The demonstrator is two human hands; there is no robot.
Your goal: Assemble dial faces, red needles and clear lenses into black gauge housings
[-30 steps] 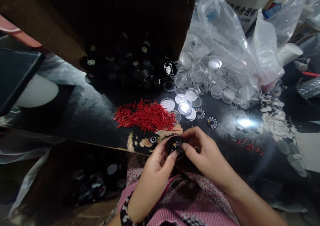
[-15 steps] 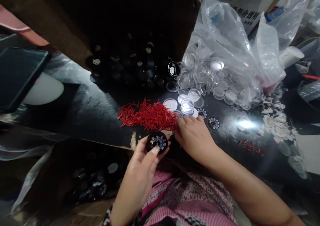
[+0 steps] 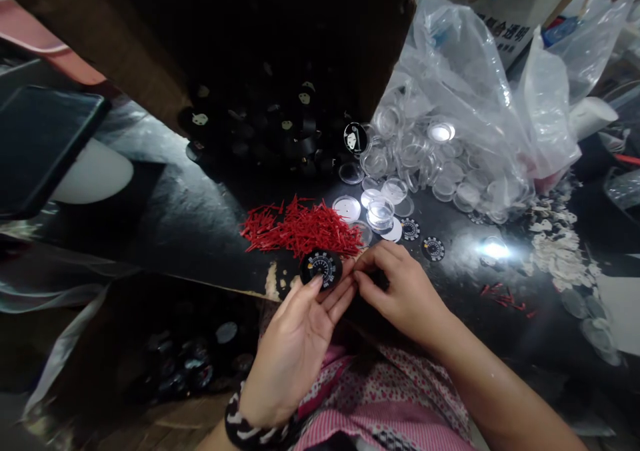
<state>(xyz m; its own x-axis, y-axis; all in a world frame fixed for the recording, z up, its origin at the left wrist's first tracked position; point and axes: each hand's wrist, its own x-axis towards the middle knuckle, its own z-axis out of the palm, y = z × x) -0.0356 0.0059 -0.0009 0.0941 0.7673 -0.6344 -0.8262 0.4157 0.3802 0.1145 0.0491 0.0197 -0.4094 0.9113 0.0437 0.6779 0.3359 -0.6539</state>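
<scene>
My left hand (image 3: 299, 334) holds a small black round dial gauge (image 3: 321, 269) face up, thumb on its lower edge and fingers beneath. White scale marks and an orange spot show on its face. The fingertips of my right hand (image 3: 403, 284) are pinched together against the left fingertips, just right of the gauge. Whatever they pinch, if anything, is too small to make out. Just beyond the gauge lies a heap of thin red pointers (image 3: 300, 228). Loose printed dial discs (image 3: 433, 248) lie past my right hand, close to a white disc (image 3: 347, 208).
Clear round plastic covers (image 3: 450, 171) spill from a transparent bag (image 3: 465, 58) at the back right. A dark box (image 3: 280, 31) with black round parts stands at the back. Small off-white pieces (image 3: 557, 244) and a few red pointers (image 3: 505, 298) lie right. A phone (image 3: 45, 141) stands left.
My right hand has drawn back from beside the red heap toward me, and its pinched fingers now meet my left fingertips. The gauge has shifted slightly up and right.
</scene>
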